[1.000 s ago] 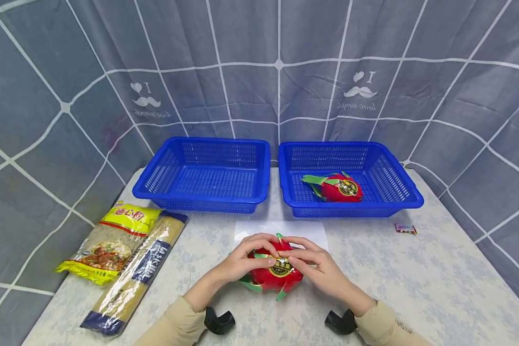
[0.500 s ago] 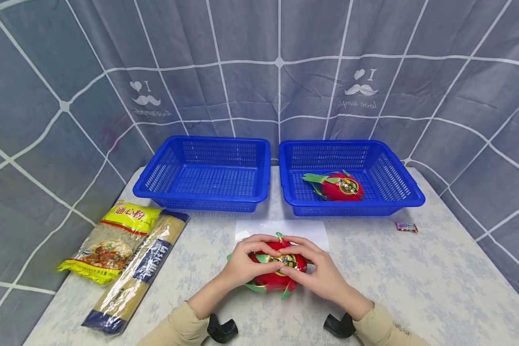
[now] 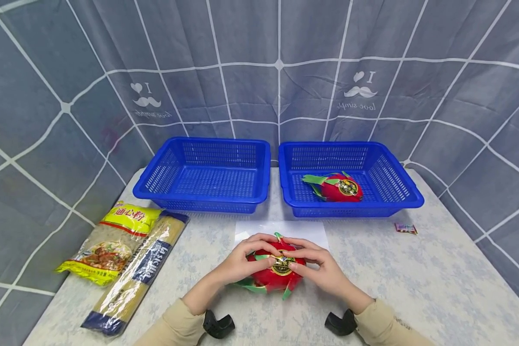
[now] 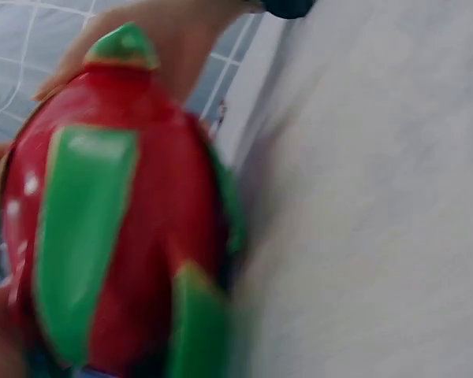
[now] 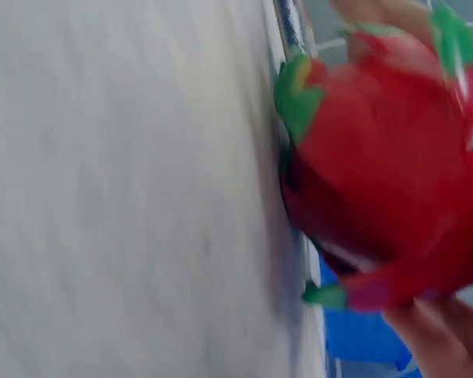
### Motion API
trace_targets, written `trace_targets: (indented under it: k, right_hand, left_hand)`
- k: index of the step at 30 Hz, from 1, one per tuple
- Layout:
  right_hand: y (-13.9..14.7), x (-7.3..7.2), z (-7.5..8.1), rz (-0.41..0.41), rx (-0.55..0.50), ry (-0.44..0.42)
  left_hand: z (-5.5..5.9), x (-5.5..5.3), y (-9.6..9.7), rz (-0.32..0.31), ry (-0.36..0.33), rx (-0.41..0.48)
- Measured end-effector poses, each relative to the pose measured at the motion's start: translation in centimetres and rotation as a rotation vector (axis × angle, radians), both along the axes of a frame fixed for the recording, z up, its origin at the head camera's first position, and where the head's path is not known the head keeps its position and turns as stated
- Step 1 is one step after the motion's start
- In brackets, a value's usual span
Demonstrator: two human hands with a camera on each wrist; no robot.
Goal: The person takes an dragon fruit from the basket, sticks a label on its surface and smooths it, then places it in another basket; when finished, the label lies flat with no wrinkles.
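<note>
A red dragon fruit (image 3: 270, 278) with green scales and a round black-and-gold sticker (image 3: 282, 265) is low over the table at front centre. My left hand (image 3: 242, 259) holds it from the left, with fingers curved over its top and thumb by the sticker. From the other side my right hand (image 3: 322, 266) grips it the same way, its thumb at the sticker's right edge. In the left wrist view the fruit (image 4: 142, 205) fills the left half, beside the table surface. The right wrist view shows the fruit's smooth red side (image 5: 378, 165) with fingers above and below.
Two blue baskets (image 3: 201, 199) stand at the back; the right basket (image 3: 359, 211) holds another dragon fruit (image 3: 338, 188). On the left lie a yellow pasta bag (image 3: 112, 242) and a long spaghetti pack (image 3: 140, 269). White paper (image 3: 302, 227) lies behind the hands, a small wrapped sweet (image 3: 405, 228) at right.
Between both hands the dragon fruit has rolled slightly back and forth, its sticker hidden more by the thumbs half a second ago and showing more now. The baskets and packs stay put.
</note>
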State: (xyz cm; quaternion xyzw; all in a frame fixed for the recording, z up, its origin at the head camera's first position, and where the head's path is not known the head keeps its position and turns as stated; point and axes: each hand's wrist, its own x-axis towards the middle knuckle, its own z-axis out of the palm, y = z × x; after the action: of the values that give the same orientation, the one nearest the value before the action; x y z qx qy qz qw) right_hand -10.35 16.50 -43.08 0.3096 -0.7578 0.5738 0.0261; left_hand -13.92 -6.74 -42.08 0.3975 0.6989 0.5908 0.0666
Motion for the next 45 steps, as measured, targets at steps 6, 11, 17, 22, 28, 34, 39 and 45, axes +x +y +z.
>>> trace_targets:
  k: [6,11,17,22,28,34,39,45]
  right_hand:
    - [-0.9,0.7,-0.8,-0.158,-0.135,0.039]
    - [-1.5,1.1,0.1,-0.231,-0.122,0.104]
    - [-2.1,1.9,1.9,-0.207,0.013,0.203]
    - [-2.5,2.2,2.1,-0.237,0.072,0.207]
    - [-2.0,1.5,0.7,-0.226,0.142,0.126]
    - [0.3,-0.2,0.5,0.059,0.049,-0.083]
    - [0.7,-0.7,-0.1,0.159,-0.13,-0.263]
    - [-1.1,0.4,-0.2,-0.089,-0.1,-0.139]
  left_hand:
    - [-0.1,0.8,0.9,0.182,0.089,-0.008]
    - [-0.3,0.3,0.5,0.151,0.054,-0.064]
    - [-0.1,-0.2,-0.1,0.018,-0.058,-0.048]
    - [-0.2,-0.1,0.1,0.051,-0.004,-0.073]
    - [0.0,0.3,0.3,0.096,0.053,-0.101]
    - [0.2,-0.2,-0.3,-0.01,-0.004,-0.074]
    - [0.1,-0.4,-0.5,-0.054,-0.056,-0.022]
    - [0.0,0.2,0.4,0.089,0.018,-0.053]
